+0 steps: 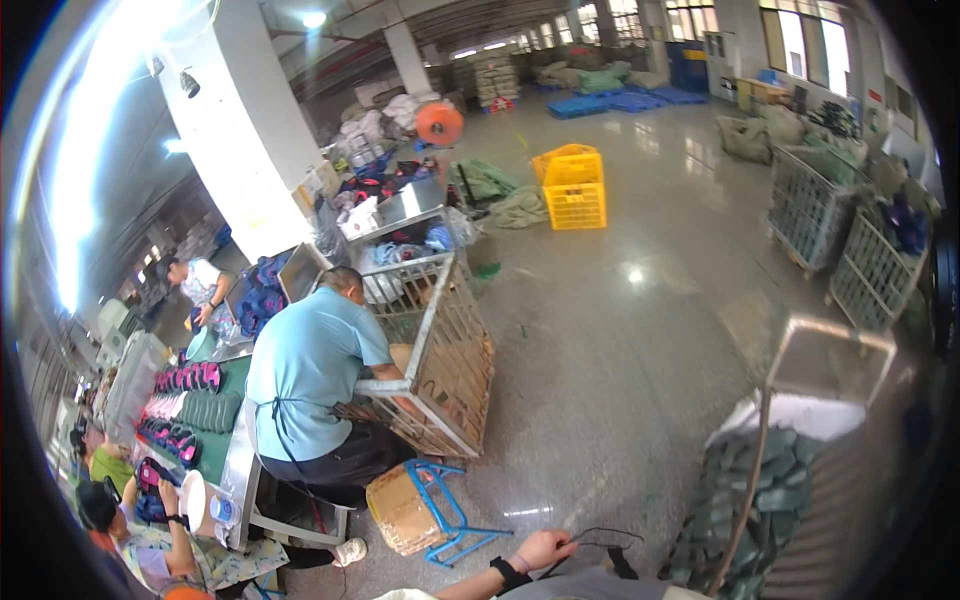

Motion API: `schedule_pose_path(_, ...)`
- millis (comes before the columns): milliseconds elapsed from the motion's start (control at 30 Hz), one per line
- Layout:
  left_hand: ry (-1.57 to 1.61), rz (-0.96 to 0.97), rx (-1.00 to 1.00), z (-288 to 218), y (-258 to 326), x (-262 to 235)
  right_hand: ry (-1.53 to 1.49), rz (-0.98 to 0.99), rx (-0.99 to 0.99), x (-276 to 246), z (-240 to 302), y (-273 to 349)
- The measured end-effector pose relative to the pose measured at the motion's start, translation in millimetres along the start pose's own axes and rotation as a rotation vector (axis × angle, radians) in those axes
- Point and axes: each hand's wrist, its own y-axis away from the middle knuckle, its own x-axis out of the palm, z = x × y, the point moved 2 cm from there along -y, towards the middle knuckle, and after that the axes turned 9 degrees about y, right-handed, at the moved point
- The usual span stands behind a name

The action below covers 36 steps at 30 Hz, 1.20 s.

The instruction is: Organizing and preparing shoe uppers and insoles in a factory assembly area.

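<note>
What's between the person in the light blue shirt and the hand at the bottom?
In the head view, a blue-framed stool is between that person and the hand.

The desk (234,376) has a green top, and on it lie close rows of footwear: pink-and-black shoes (188,377) toward the far end, a middle row of pale pink pieces (165,406) and dark green pieces (210,411), then dark-and-pink shoes (168,440), with a cream tub (195,500) nearer. The shiny grey floor (630,350) bears a blue-framed stool (405,508), a slatted metal cage cart (478,385), yellow plastic crates (577,208), a heap of green sacking (520,210) and, farther back, flat blue pallets (580,107).
</note>
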Motion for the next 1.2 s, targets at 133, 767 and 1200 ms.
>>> schedule_pose_path(133,0.159,-0.215,-0.018,43,-47,-21,0.022,0.01,-0.111,-38,-12,-136)
schedule_pose_path(767,0.282,-0.183,0.33,14,-434,-332,0.115,0.049,-0.413,-140,60,-675)
schedule_pose_path(1200,0.445,-0.436,0.203,-35,-662,-553,-0.75,0.703,-0.524,-239,147,-954)
